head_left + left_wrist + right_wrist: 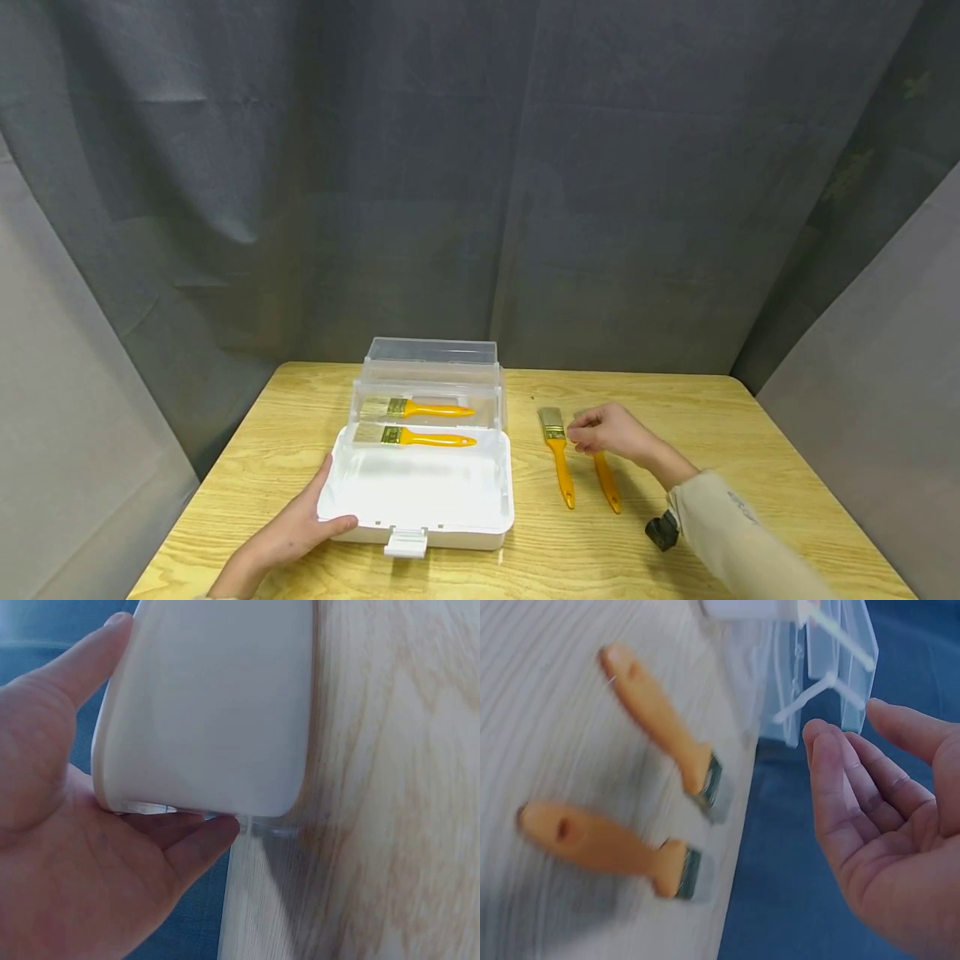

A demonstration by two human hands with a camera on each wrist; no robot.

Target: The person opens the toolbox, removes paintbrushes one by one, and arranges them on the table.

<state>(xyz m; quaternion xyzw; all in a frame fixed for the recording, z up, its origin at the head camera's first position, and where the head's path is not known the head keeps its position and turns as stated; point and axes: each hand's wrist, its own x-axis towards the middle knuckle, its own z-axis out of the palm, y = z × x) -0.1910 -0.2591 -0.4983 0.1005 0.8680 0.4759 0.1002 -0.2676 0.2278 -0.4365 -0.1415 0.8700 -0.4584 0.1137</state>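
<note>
A white storage box [420, 500] stands with its clear lid raised at the back. My left hand [294, 523] holds its left side, thumb by the front corner; in the left wrist view thumb and fingers span the box's white wall [210, 705]. Two paintbrushes with yellow handles, an upper one [442, 410] and a lower one [438, 439], lie across the clear tray at the back of the box. My right hand [617, 432] hovers over the right-hand loose brush [606, 483], hiding its bristles. Nothing shows between its thumb and fingers [829, 772]. Beside it lies another paintbrush [561, 467].
Everything stands on a light wooden table [675, 400]. A dark grey curtain [420, 183] hangs behind it, with pale panels at both sides. A small black device [663, 530] sits at my right wrist. The box's front latch [407, 543] hangs outward.
</note>
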